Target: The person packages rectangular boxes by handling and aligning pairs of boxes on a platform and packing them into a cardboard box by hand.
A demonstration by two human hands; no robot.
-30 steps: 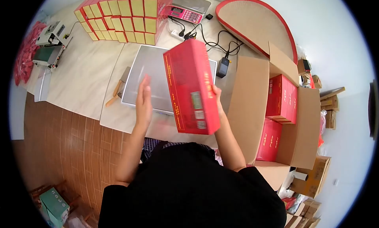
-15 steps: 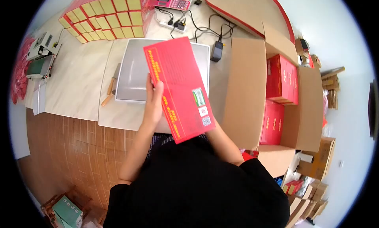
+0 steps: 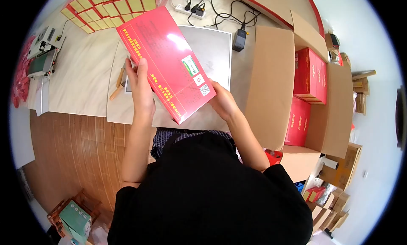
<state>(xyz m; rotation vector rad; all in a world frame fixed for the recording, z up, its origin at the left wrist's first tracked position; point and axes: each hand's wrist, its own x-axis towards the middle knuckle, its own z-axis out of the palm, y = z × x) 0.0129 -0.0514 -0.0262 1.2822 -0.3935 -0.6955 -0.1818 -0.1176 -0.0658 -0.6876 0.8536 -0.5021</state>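
1. Head view: the red box (image 3: 169, 62) is in the upper middle of the frame, held flat and tilted above the grey tray (image 3: 212, 54).
2. The left hand (image 3: 142, 90) grips the left edge of the box, fingers closed on it.
3. The right hand (image 3: 222, 101) holds the lower right corner, fingers closed under it.
4. At the right of the frame stands an open carton (image 3: 271, 84) with red packs (image 3: 311, 73) inside.
5. In the upper left lie yellow boxes (image 3: 110, 7) on the table (image 3: 80, 75); a black adapter (image 3: 240, 39) lies near the tray.
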